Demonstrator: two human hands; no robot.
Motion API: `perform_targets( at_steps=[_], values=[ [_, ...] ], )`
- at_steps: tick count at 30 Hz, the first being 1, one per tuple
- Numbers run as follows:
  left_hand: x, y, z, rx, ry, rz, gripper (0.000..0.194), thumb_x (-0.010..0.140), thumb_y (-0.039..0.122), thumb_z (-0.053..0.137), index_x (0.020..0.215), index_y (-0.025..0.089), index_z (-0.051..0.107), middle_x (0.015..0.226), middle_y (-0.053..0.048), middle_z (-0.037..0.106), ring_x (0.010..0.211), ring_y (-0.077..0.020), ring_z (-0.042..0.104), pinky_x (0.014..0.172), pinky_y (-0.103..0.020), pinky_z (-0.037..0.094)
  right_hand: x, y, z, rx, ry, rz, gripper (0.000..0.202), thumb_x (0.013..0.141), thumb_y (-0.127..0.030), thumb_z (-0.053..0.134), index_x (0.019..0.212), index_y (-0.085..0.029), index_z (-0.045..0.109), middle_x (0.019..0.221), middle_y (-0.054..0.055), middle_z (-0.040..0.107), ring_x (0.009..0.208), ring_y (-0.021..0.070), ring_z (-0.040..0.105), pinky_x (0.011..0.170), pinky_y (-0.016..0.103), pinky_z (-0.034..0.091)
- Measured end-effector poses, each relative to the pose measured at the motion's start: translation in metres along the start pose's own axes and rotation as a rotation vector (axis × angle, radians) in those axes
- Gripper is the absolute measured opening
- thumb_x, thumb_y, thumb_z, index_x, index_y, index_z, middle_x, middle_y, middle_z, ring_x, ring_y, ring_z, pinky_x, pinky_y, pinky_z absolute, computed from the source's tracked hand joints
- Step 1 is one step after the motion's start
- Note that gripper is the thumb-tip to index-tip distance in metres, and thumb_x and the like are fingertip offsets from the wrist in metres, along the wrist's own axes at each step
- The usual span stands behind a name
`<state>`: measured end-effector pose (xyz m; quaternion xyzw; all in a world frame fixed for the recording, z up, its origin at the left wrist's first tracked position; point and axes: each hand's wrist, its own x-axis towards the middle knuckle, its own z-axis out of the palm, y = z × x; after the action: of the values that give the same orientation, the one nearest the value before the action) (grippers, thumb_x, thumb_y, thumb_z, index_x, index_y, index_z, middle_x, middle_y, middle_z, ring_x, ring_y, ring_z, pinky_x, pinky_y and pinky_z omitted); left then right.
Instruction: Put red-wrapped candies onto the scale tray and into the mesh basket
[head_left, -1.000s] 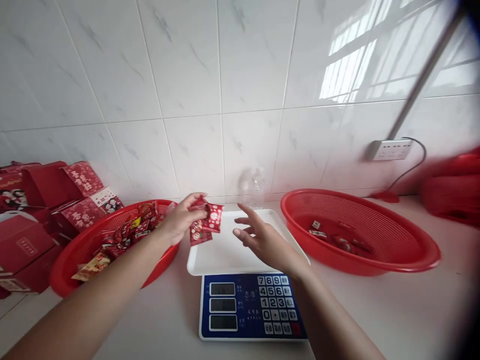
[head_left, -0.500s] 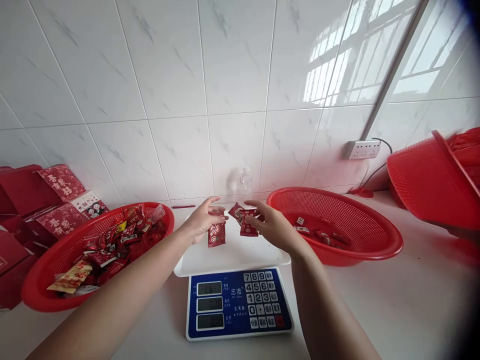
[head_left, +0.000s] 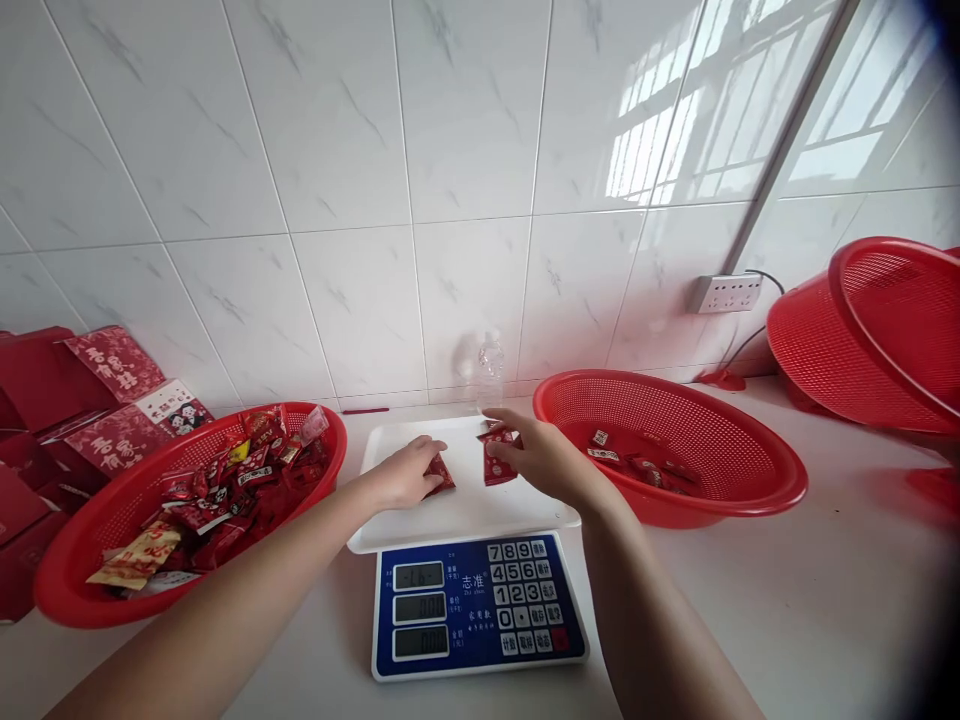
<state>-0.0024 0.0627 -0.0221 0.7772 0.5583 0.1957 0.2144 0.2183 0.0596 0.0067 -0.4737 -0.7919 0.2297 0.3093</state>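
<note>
My left hand (head_left: 409, 474) is low over the left half of the scale's white tray (head_left: 457, 515), its fingers closed on a small red snack packet (head_left: 442, 476) that they partly cover. Above the tray's right half, my right hand (head_left: 538, 452) pinches another red packet (head_left: 498, 470) between thumb and fingers. Whether a second packet lies behind that one, I cannot tell. In front of the tray is the blue scale panel (head_left: 480, 607), with its displays on the left and number keys on the right.
To the left stands a red basket (head_left: 56, 590) full of mixed snack packets, beside red printed boxes (head_left: 120, 440). On the right, another red basket (head_left: 780, 490) holds several packets. A clear bottle (head_left: 491, 365) stands behind the tray. Farther right are tilted red baskets (head_left: 825, 350) and a power strip (head_left: 726, 294).
My left hand has come down toward the tray with its packet, which now lies slanted. The right hand's packets have shifted slightly lower. At far right, the raised basket has changed its tilt.
</note>
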Motion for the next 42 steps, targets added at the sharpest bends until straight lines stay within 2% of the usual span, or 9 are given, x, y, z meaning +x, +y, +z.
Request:
perform_targets(
  at_steps=[7, 11, 15, 19, 23, 29, 34, 39, 42],
  values=[
    [0.012, 0.001, 0.015, 0.052, 0.003, 0.019, 0.05, 0.082, 0.016, 0.039, 0.132, 0.018, 0.042, 0.14, -0.013, 0.041, 0.13, -0.0252, 0.036, 0.106, -0.04, 0.027, 0.016, 0.024, 0.02, -0.246, -0.075, -0.001, 0.045, 0.088, -0.02, 0.042, 0.132, -0.015, 0.045, 0.139, 0.013, 0.045, 0.128, 0.0238, 0.038, 0.103, 0.039, 0.031],
    [0.009, 0.014, 0.018, 0.068, -0.099, 0.071, 0.042, 0.086, 0.031, 0.042, 0.126, 0.021, 0.05, 0.14, -0.011, 0.043, 0.135, -0.029, 0.025, 0.108, -0.048, 0.02, 0.023, 0.041, 0.026, -0.297, -0.221, 0.005, 0.044, 0.086, -0.016, 0.044, 0.129, -0.012, 0.05, 0.143, 0.013, 0.04, 0.136, 0.0242, 0.023, 0.109, 0.04, 0.022],
    [0.008, 0.018, 0.022, 0.071, -0.137, 0.079, 0.045, 0.086, 0.043, 0.042, 0.124, 0.02, 0.052, 0.138, -0.013, 0.046, 0.135, -0.0329, 0.024, 0.106, -0.054, 0.018, 0.02, 0.039, 0.022, -0.261, -0.244, -0.008, 0.036, 0.087, -0.02, 0.043, 0.119, -0.015, 0.057, 0.132, 0.013, 0.052, 0.124, 0.0234, 0.044, 0.1, 0.036, 0.035],
    [0.012, 0.012, 0.023, 0.066, -0.088, 0.067, 0.047, 0.086, 0.033, 0.042, 0.129, 0.017, 0.045, 0.139, -0.015, 0.043, 0.134, -0.0296, 0.028, 0.107, -0.048, 0.021, 0.015, 0.027, 0.013, -0.152, -0.269, -0.051, 0.031, 0.089, -0.026, 0.04, 0.11, -0.022, 0.063, 0.111, 0.006, 0.066, 0.1, 0.021, 0.06, 0.086, 0.035, 0.044],
    [0.015, 0.006, 0.017, 0.049, -0.047, 0.08, 0.048, 0.086, 0.03, 0.039, 0.131, 0.017, 0.042, 0.131, -0.014, 0.05, 0.125, -0.0258, 0.041, 0.103, -0.042, 0.031, 0.007, 0.02, 0.003, -0.067, -0.251, -0.071, 0.033, 0.086, -0.032, 0.046, 0.114, -0.024, 0.06, 0.112, 0.006, 0.065, 0.101, 0.0215, 0.058, 0.085, 0.035, 0.044],
    [0.015, 0.004, 0.014, 0.048, -0.054, 0.07, 0.047, 0.083, 0.028, 0.043, 0.128, 0.016, 0.046, 0.121, -0.013, 0.057, 0.119, -0.0269, 0.046, 0.098, -0.041, 0.035, 0.0, 0.011, 0.001, -0.209, -0.39, -0.048, 0.042, 0.067, -0.026, 0.064, 0.109, -0.025, 0.062, 0.102, 0.005, 0.066, 0.09, 0.0224, 0.06, 0.072, 0.03, 0.045],
    [0.009, 0.007, 0.017, 0.013, -0.055, 0.072, 0.048, 0.086, 0.032, 0.039, 0.133, 0.018, 0.041, 0.123, -0.012, 0.058, 0.114, -0.025, 0.051, 0.094, -0.038, 0.039, 0.009, 0.001, 0.026, -0.35, -0.208, 0.059, 0.03, 0.079, -0.028, 0.049, 0.106, -0.021, 0.06, 0.1, 0.009, 0.065, 0.091, 0.0238, 0.059, 0.068, 0.03, 0.041],
    [-0.006, -0.006, -0.009, 0.047, -0.011, 0.039, 0.045, 0.085, 0.035, 0.043, 0.129, 0.022, 0.045, 0.136, -0.007, 0.049, 0.123, -0.0206, 0.045, 0.099, -0.031, 0.035, 0.013, 0.004, 0.027, -0.307, -0.057, 0.041, 0.036, 0.088, -0.034, 0.037, 0.115, -0.018, 0.054, 0.108, 0.012, 0.062, 0.092, 0.023, 0.058, 0.071, 0.031, 0.04],
    [-0.022, -0.037, -0.047, 0.138, 0.088, -0.1, 0.043, 0.084, 0.035, 0.042, 0.124, 0.021, 0.047, 0.137, -0.007, 0.047, 0.123, -0.0212, 0.044, 0.1, -0.032, 0.033, 0.008, 0.001, 0.014, -0.248, -0.014, 0.042, 0.028, 0.088, -0.038, 0.038, 0.092, -0.022, 0.061, 0.088, 0.006, 0.067, 0.076, 0.0194, 0.059, 0.061, 0.028, 0.038]
  ],
)
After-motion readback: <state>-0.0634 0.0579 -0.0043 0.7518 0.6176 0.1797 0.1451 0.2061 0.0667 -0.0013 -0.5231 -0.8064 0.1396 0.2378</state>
